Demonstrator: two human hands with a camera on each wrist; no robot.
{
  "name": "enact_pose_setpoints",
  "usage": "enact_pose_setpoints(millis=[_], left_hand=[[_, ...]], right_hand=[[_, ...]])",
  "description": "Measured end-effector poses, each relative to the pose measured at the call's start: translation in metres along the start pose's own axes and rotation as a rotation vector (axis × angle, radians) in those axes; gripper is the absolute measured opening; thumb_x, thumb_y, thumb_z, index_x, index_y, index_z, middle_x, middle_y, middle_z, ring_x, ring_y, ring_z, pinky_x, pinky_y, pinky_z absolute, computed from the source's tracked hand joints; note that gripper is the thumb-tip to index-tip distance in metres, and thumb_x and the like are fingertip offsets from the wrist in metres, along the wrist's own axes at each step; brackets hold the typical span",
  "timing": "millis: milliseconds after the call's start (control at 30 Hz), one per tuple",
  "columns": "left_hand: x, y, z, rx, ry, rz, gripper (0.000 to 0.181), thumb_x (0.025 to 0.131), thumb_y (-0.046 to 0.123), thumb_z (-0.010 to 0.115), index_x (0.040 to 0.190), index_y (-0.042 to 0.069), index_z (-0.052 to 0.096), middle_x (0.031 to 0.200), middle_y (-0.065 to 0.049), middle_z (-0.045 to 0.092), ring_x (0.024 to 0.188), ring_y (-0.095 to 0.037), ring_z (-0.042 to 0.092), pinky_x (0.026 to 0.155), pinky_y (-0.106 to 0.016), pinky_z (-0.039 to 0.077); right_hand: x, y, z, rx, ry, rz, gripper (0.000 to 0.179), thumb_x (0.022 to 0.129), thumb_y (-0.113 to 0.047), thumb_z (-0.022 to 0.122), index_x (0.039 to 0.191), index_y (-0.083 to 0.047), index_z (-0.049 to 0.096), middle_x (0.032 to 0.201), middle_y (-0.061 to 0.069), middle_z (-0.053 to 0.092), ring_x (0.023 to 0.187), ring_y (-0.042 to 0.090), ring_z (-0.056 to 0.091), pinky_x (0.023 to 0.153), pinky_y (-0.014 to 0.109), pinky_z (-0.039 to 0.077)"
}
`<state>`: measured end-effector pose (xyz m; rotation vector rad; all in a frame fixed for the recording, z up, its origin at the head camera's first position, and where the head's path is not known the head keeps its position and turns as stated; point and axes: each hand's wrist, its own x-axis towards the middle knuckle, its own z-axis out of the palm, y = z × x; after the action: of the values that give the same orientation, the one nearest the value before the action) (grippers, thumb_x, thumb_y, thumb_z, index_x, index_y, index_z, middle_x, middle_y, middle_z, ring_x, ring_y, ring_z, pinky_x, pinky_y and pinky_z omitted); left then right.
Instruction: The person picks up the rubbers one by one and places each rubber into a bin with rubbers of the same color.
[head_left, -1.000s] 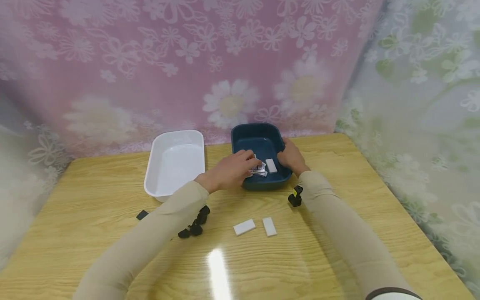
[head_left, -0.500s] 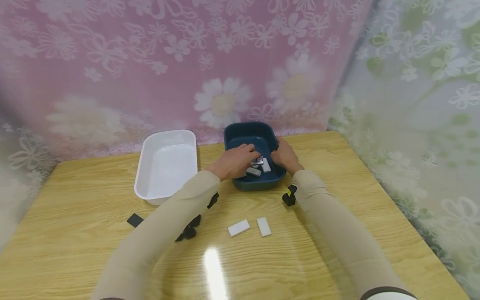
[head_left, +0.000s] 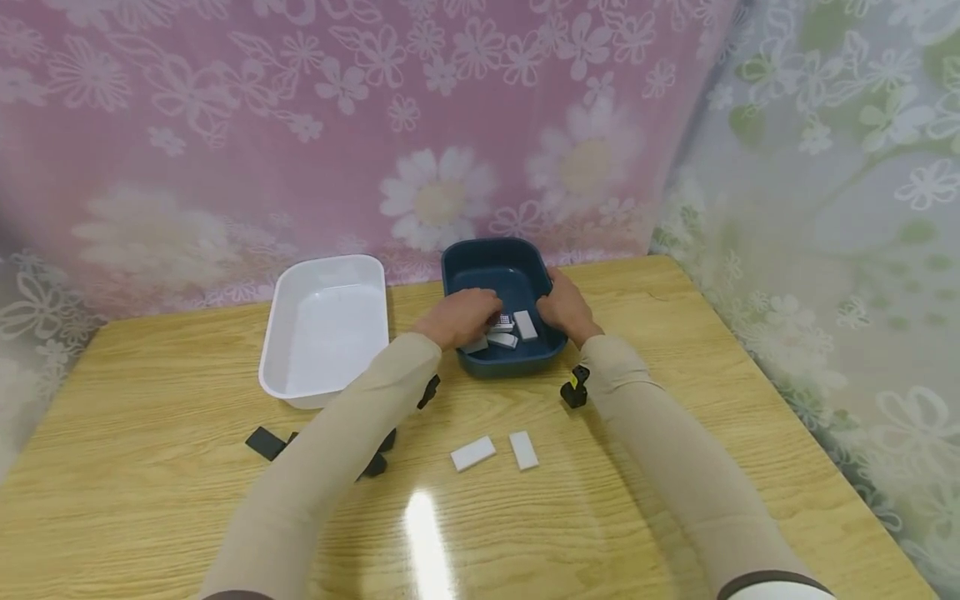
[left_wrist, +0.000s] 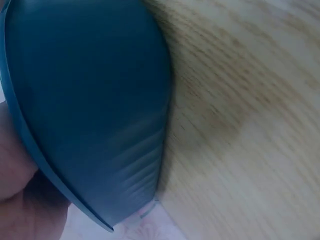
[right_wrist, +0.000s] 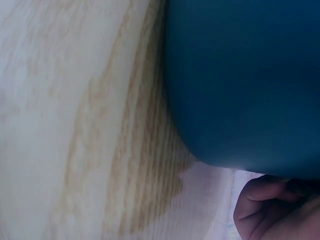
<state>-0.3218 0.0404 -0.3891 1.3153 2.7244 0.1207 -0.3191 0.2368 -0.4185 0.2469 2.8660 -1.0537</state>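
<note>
In the head view a dark blue basin [head_left: 513, 364] stands at the back of the table. My left hand [head_left: 463, 317] reaches over its left rim, with fingertips down among several small white and grey blocks. One patterned block [head_left: 504, 322] lies right at those fingertips; I cannot tell whether they grip it. White blocks [head_left: 525, 326] lie beside it on the basin floor. My right hand [head_left: 566, 307] grips the basin's right rim, thumb on the inside. Each wrist view shows the basin's outer wall [left_wrist: 95, 115] and part of a hand.
A white basin [head_left: 322, 333] stands to the left. Two white blocks [head_left: 473, 453] lie on the wooden table [head_left: 600, 517] in front. Black pieces [head_left: 265, 443] lie left, partly behind the left sleeve. A floral curtain [head_left: 337, 167] hangs behind the table.
My left hand has shifted among the blocks in the blue basin, and some blocks there lie differently. My right hand stays on the rim. The head view has turned slightly right.
</note>
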Motion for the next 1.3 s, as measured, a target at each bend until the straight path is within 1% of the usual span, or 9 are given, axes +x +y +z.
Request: enact_pose_setpoints(millis=[267, 433, 533, 700, 833, 967, 1033, 1133, 1300], left_hand=[[0.002, 0.005, 0.002, 0.049, -0.032, -0.085, 0.018, 0.097, 0.014, 0.054, 0.084, 0.016, 0.067, 0.082, 0.001, 0.062, 0.076, -0.016, 0.057, 0.071, -0.032, 0.048], [-0.004, 0.008, -0.001, 0.041, -0.043, -0.072, 0.020, 0.099, 0.016, 0.050, 0.085, 0.015, 0.066, 0.079, 0.001, 0.061, 0.070, -0.015, 0.057, 0.068, -0.031, 0.047], [-0.010, 0.009, -0.001, 0.075, 0.010, -0.034, 0.020, 0.099, 0.017, 0.049, 0.089, 0.015, 0.066, 0.083, 0.000, 0.062, 0.073, -0.016, 0.056, 0.070, -0.032, 0.046], [-0.023, 0.012, -0.007, 0.121, 0.162, 0.030, 0.017, 0.097, 0.018, 0.054, 0.103, 0.014, 0.068, 0.097, -0.002, 0.063, 0.086, -0.020, 0.056, 0.081, -0.036, 0.046], [-0.044, 0.017, -0.011, 0.094, 0.261, 0.070, 0.018, 0.095, 0.016, 0.056, 0.107, 0.012, 0.069, 0.101, -0.002, 0.064, 0.088, -0.020, 0.056, 0.080, -0.034, 0.046], [-0.077, 0.024, -0.010, 0.022, 0.359, 0.128, 0.014, 0.092, 0.014, 0.060, 0.103, 0.012, 0.068, 0.098, -0.001, 0.064, 0.083, -0.017, 0.057, 0.073, -0.031, 0.047], [-0.094, 0.028, -0.008, -0.014, 0.384, 0.150, 0.013, 0.091, 0.012, 0.063, 0.102, 0.012, 0.068, 0.096, -0.001, 0.063, 0.081, -0.016, 0.058, 0.072, -0.029, 0.048], [-0.115, 0.036, -0.006, -0.035, 0.359, 0.160, 0.013, 0.091, 0.013, 0.064, 0.103, 0.012, 0.068, 0.098, 0.001, 0.063, 0.084, -0.014, 0.060, 0.073, -0.029, 0.050], [-0.137, 0.048, 0.002, -0.023, 0.236, 0.150, 0.019, 0.093, 0.018, 0.061, 0.110, 0.014, 0.066, 0.104, 0.001, 0.062, 0.093, -0.014, 0.061, 0.080, -0.031, 0.050]], right_hand=[[-0.001, -0.002, 0.001, 0.010, 0.007, 0.014, 0.063, 0.092, -0.007, 0.040, 0.152, -0.006, 0.019, 0.151, 0.018, 0.028, 0.135, 0.036, 0.031, 0.105, 0.053, 0.030], [-0.003, -0.004, 0.000, 0.010, 0.003, 0.013, 0.062, 0.093, -0.007, 0.041, 0.151, -0.006, 0.020, 0.151, 0.018, 0.028, 0.135, 0.036, 0.031, 0.105, 0.053, 0.030], [-0.004, -0.004, 0.000, 0.004, -0.012, 0.017, 0.064, 0.092, -0.008, 0.040, 0.152, -0.007, 0.018, 0.153, 0.017, 0.026, 0.135, 0.037, 0.030, 0.105, 0.053, 0.029], [-0.004, -0.003, -0.002, -0.005, -0.018, 0.023, 0.065, 0.092, -0.008, 0.039, 0.153, -0.007, 0.015, 0.153, 0.017, 0.024, 0.136, 0.037, 0.028, 0.105, 0.054, 0.028], [-0.002, -0.003, -0.001, -0.001, -0.014, 0.022, 0.064, 0.092, -0.009, 0.040, 0.152, -0.007, 0.017, 0.152, 0.018, 0.026, 0.136, 0.037, 0.029, 0.106, 0.054, 0.027], [-0.002, -0.004, 0.001, 0.007, -0.026, 0.028, 0.065, 0.091, -0.007, 0.041, 0.152, -0.006, 0.018, 0.151, 0.019, 0.028, 0.135, 0.037, 0.030, 0.105, 0.055, 0.028], [-0.002, -0.005, 0.002, 0.005, -0.032, 0.023, 0.066, 0.091, -0.007, 0.041, 0.152, -0.006, 0.017, 0.151, 0.019, 0.027, 0.135, 0.037, 0.030, 0.105, 0.054, 0.029], [-0.002, -0.006, 0.000, 0.000, -0.029, 0.015, 0.067, 0.090, -0.007, 0.041, 0.152, -0.005, 0.016, 0.151, 0.020, 0.027, 0.135, 0.038, 0.030, 0.105, 0.055, 0.029], [-0.002, -0.005, -0.003, 0.010, -0.031, 0.017, 0.068, 0.089, -0.006, 0.040, 0.152, -0.004, 0.014, 0.152, 0.020, 0.025, 0.136, 0.038, 0.028, 0.105, 0.055, 0.028]])
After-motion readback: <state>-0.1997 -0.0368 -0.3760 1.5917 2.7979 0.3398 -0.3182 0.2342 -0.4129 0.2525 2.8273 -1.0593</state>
